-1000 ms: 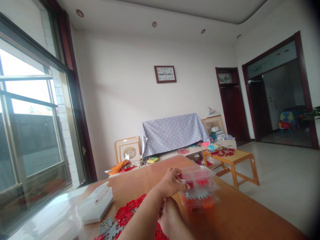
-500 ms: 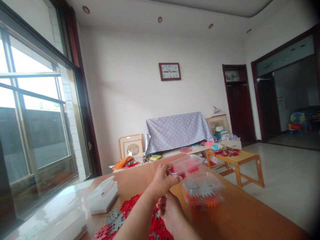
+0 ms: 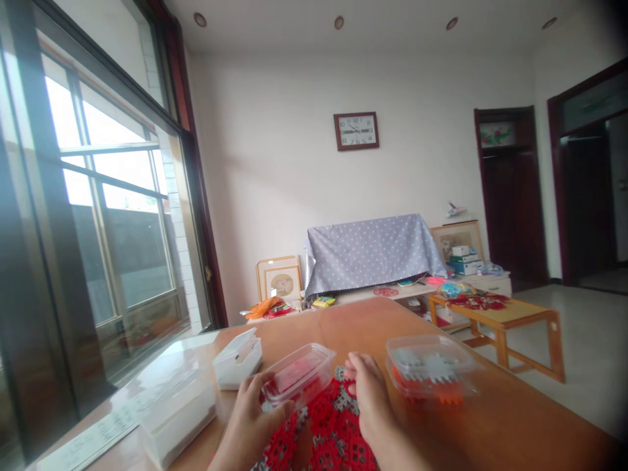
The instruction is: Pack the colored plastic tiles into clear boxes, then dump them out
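- Left hand (image 3: 252, 412) comes in low from the near side of the table (image 3: 500, 432), thumb on the near side, fingers round the left end, and it's gripping a clear box (image 3: 321, 353)!
- Red pieces show inside that box, which sits just ahead and to the right of the palm, slanted across the view.
- Whether its underside touches the table, no telling from here.
- Over to the right hand (image 3: 370, 392): forearm angled in from the near side, fingers bent inward, a narrow pose; the palm is hidden, so can't say whether it holds anything.
- Between the hands, toward the near edge, a spread of loose red and grey pieces (image 3: 324, 418), the right fingertips just beside them.
- Toward the table's right edge, beyond the right hand, clear boxes (image 3: 426, 343) sit stacked, grey pieces above orange.
- Toward the left edge, a white box (image 3: 245, 373) with its lid raised, well apart from the right hand.
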